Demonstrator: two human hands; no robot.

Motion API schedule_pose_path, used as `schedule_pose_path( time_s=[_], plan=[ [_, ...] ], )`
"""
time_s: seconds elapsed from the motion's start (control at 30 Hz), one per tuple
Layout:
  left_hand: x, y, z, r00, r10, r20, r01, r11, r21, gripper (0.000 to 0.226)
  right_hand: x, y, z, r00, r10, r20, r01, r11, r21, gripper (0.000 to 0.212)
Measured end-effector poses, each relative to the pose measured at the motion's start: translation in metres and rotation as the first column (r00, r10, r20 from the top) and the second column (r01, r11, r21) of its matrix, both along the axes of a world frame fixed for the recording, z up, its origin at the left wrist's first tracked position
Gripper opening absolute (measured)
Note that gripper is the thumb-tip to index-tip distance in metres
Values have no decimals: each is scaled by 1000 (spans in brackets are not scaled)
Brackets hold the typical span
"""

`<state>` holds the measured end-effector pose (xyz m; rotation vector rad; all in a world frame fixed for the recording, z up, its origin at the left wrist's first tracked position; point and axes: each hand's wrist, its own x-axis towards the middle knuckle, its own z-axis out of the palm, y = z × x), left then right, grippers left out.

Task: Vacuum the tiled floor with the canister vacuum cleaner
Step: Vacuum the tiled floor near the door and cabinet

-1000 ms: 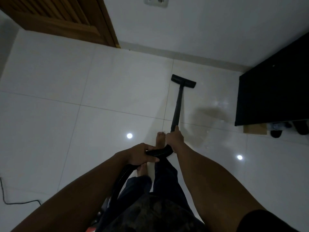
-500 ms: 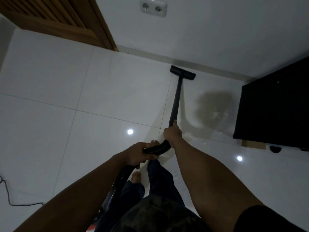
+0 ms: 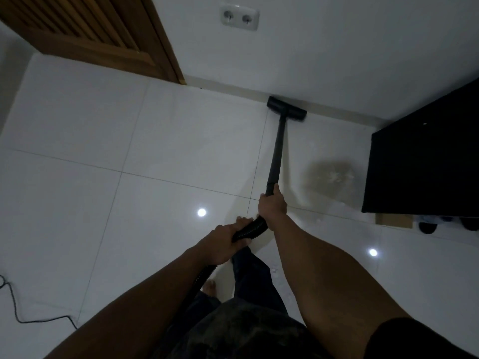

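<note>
The black vacuum wand [image 3: 276,156] runs from my hands up to its floor nozzle [image 3: 286,109], which rests on the white tiled floor [image 3: 129,203] against the skirting of the far wall. My right hand [image 3: 272,207] is shut on the lower end of the wand. My left hand [image 3: 225,244] is shut on the ribbed black hose [image 3: 250,228] just behind it. The hose drops down past my legs and out of sight. The canister itself is hidden.
A black cabinet [image 3: 425,161] stands at the right, with dark shoes [image 3: 427,226] beneath it. A wooden louvred door [image 3: 98,35] fills the top left and a double wall socket [image 3: 239,16] sits above the nozzle. A thin black cable [image 3: 15,304] lies at the lower left.
The nozzle has slid forward across the tile until it meets the skirting, and both my hands and arms have reached further out with it.
</note>
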<state>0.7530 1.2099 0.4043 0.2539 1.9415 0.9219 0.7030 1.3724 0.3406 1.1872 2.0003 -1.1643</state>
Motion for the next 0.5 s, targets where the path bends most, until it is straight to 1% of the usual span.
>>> schedule_pose_path(
  time_s=[0.13, 0.2, 0.27, 0.4, 0.5],
  plan=[
    [43, -26, 7, 998, -19, -58, 22, 998, 55, 59, 46, -22, 12, 997, -61, -57, 60, 998, -19, 65],
    [66, -38, 13, 997, -24, -68, 27, 999, 44, 54, 75, -32, 20, 991, -99, -88, 97, 995, -25, 63],
    [97, -53, 21, 998, -25, -61, 27, 999, 38, 54, 110, -44, 27, 988, -102, -120, 101, 995, -9, 61],
    [168, -77, 41, 994, -55, -92, 62, 995, 77, 55, 185, -69, 39, 976, -80, -202, 82, 997, 5, 62],
    [217, -91, 44, 991, -79, -106, 86, 994, 63, 56, 237, -82, 43, 971, -102, -218, 103, 995, -10, 63]
  ],
)
